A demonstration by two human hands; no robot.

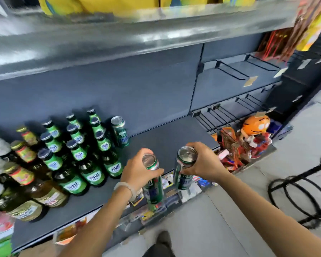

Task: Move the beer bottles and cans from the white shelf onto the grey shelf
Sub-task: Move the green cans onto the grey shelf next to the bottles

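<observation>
My left hand (137,171) grips a tall green beer can (153,184) near its top, held upright over the front edge of the grey shelf (165,141). A second green beer can (183,167) is held by its rim in my right hand (202,162), just to the right. On the shelf's left stand several green beer bottles (76,151) in rows, with one green can (120,131) behind them. Brown bottles with gold caps (22,173) stand further left. The white shelf is out of view.
A metal shelf (119,38) with yellow packs hangs overhead. Wire hooks (230,110) and a bin of snacks with an orange toy (254,127) lie to the right. A black round stand (304,191) is on the floor at right. Packets fill the level below.
</observation>
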